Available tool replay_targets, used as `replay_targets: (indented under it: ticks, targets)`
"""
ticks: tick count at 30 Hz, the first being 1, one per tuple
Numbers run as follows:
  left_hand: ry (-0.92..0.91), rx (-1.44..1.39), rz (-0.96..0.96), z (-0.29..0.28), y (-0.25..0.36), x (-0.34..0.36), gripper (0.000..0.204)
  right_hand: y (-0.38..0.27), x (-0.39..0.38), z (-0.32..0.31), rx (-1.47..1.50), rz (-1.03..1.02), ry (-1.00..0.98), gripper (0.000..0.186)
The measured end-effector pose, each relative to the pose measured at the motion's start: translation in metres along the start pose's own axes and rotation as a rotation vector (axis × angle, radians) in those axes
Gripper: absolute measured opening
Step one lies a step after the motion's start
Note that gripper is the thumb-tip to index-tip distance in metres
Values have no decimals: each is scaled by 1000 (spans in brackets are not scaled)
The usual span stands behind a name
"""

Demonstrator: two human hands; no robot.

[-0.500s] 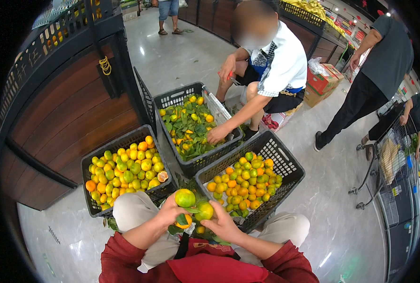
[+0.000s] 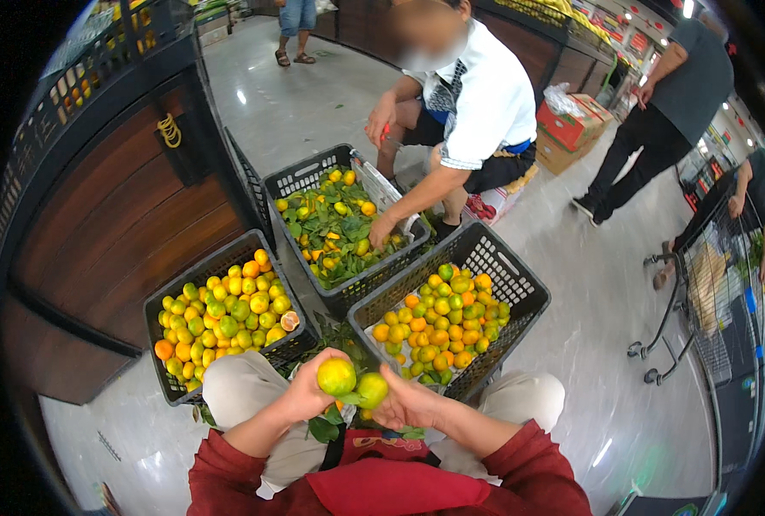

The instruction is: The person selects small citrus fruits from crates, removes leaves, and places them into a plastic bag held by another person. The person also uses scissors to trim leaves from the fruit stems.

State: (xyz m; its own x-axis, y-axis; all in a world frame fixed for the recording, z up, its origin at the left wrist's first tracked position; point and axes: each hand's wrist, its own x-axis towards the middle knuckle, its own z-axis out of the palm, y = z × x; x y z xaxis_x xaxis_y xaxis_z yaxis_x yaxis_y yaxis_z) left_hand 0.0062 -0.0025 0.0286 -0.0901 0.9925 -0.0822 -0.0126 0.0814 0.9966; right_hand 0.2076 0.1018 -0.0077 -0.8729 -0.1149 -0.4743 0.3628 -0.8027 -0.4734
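Between my knees, my left hand (image 2: 303,391) is closed around a green-yellow mandarin (image 2: 337,377). A second green-yellow mandarin (image 2: 372,390) sits right beside it, with the fingers of my right hand (image 2: 412,400) closed on its right side. Green leaves (image 2: 323,428) hang below my left hand, and a bit of orange peel shows just under the first fruit. Whatever else lies under my palms is hidden. Ahead to the left stands a black crate of mandarins (image 2: 152,314); ahead to the right is another black crate (image 2: 533,303) holding loose mandarins.
A third black crate (image 2: 272,191) of leafy mandarins stands farther ahead. A seated person (image 2: 494,95) reaches into it, with a red-handled tool in the other hand. Dark wooden panelling (image 2: 116,232) rises at left. A shopping cart (image 2: 718,292) and a standing person (image 2: 657,112) are at right.
The two mandarins in my hands have turned a little, and the orange fruit under my left hand is now mostly hidden. The seated person's tool hand has lowered.
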Motion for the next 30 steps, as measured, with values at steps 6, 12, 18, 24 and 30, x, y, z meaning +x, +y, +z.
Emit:
replay_targets:
  ticks: [6,12,18,24,30]
  targets:
    - [-128,231,75,8,4,-2,40,-11,9,20,221,49,308,59]
    - [-213,288,94,13,10,12,40,-7,13,-14,408,-154,257,46]
    - [-131,3,-213,-7,-7,19,34,-30,-1,-36,827,-573,645,48]
    - [-356,10,-447,4,-29,13,37,-27,-13,1,-196,-786,537,38]
    - [-505,358,-451,20,-9,24,27,-14,-10,11,-1104,-831,215,33]
